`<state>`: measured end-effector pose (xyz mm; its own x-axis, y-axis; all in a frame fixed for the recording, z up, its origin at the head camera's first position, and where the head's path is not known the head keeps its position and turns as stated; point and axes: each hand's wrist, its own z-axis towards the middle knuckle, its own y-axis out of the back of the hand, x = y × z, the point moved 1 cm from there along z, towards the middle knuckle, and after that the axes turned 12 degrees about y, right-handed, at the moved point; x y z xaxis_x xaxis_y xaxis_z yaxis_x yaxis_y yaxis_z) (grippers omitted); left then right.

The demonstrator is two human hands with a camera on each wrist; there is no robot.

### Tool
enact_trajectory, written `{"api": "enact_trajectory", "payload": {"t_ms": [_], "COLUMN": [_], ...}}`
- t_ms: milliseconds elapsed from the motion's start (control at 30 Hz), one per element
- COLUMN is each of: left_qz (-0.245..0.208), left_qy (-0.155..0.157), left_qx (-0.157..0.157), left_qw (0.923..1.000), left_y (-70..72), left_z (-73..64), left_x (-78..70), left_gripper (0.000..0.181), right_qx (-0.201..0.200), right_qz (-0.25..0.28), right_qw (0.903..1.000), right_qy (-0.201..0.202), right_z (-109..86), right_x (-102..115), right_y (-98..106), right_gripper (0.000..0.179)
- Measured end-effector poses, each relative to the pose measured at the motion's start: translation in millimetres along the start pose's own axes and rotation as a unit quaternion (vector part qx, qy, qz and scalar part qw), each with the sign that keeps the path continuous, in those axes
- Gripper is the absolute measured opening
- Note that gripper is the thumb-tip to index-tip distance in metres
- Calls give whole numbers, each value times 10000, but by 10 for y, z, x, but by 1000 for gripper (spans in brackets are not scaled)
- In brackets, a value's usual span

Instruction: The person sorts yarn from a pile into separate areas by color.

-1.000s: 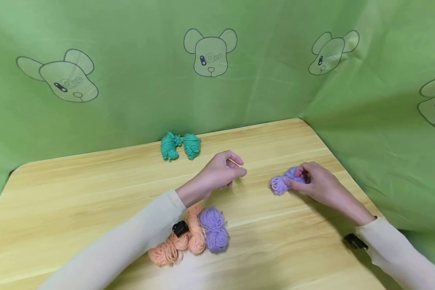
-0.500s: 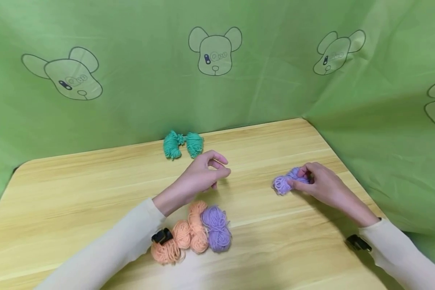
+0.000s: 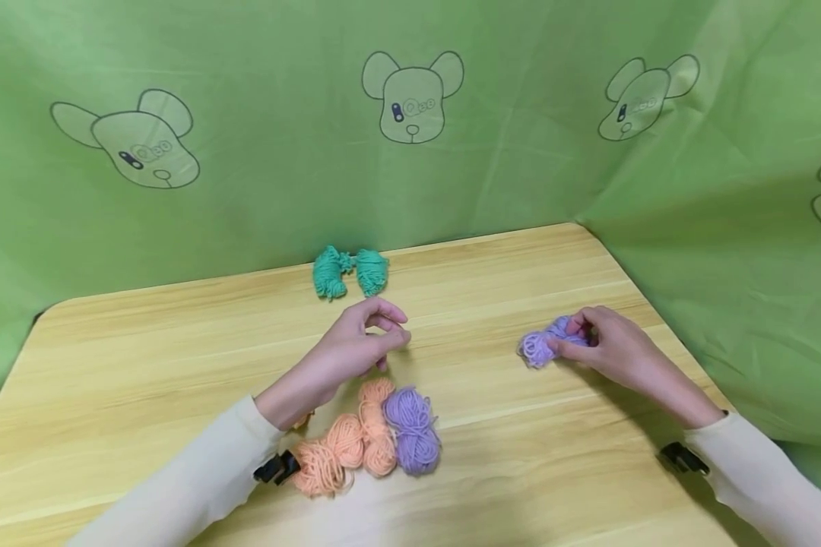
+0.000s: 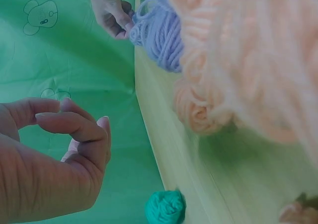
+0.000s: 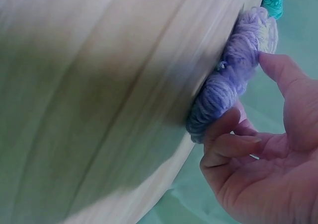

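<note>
My right hand [image 3: 612, 346] pinches a light purple yarn skein [image 3: 537, 350] on the right side of the table, thumb on one side and fingers on the other. Seen from the right wrist, the skein [image 5: 233, 70] is narrow in the middle and lies low against the wood. My left hand [image 3: 349, 342] hovers near the table's centre, fingers loosely curled, nothing between them. Just in front of it sit orange yarn skeins [image 3: 378, 448], side by side with a darker purple skein [image 3: 415, 437]. Under the left wrist a small orange-brown piece [image 3: 304, 420] is mostly hidden.
A green yarn skein [image 3: 372, 271] with two lobes lies at the back edge of the wooden table [image 3: 144, 357]. Green cloth [image 3: 274, 152] printed with bear heads stands behind and along the right side.
My left hand has drawn back to the left, toward the orange skeins, uncovering more of them. The right hand keeps its pinch on the purple skein; the head view has shifted slightly.
</note>
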<state>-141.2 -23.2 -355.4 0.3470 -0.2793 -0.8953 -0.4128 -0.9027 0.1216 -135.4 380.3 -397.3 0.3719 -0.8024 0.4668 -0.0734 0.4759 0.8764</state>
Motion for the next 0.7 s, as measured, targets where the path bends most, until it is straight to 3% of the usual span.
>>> {"api": "enact_trajectory", "payload": {"t_ms": [433, 700], "left_qz": [-383, -315], "left_qy": [80, 233], "left_qx": [1, -302], "left_qw": [9992, 9988], "left_y": [187, 313], "left_z": [-258, -445], "left_x": [236, 387], "left_gripper": [30, 44], "right_qx": [68, 52], "right_qz": [-21, 8], "right_qw": [9998, 9999], "right_qy": [-166, -162], "right_z": [-11, -22], "right_x": [-2, 25], "right_y": [20, 17], "right_gripper": [46, 46]}}
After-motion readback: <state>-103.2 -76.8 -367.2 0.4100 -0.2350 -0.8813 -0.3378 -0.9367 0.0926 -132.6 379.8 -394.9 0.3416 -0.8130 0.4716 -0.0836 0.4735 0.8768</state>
